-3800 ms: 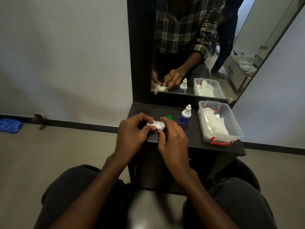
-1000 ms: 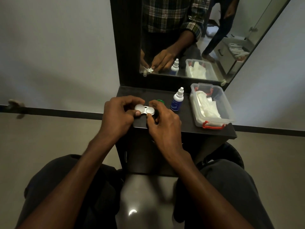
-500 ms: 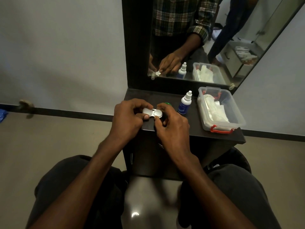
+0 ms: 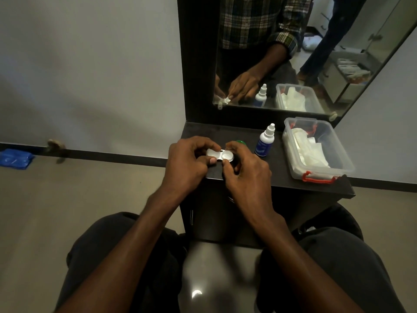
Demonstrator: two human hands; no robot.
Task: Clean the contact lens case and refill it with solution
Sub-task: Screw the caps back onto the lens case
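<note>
Gripping the contact lens case (image 4: 220, 154) crosswise, left hand (image 4: 187, 162) and right hand (image 4: 246, 172) pinched opposite ends; solution bottle (image 4: 264, 143) just right, nearer right hand.

Clear bin (image 4: 343, 164) of perhaps tissues (image 4: 306, 147), blue cloth (image 4: 14, 158) on floor (image 4: 90, 188).

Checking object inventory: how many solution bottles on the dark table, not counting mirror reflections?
1. The solution bottle stands upright on the table, between the hands holding the lens case and the clear plastic bin. None other shows; the hands could hide something small.
</note>
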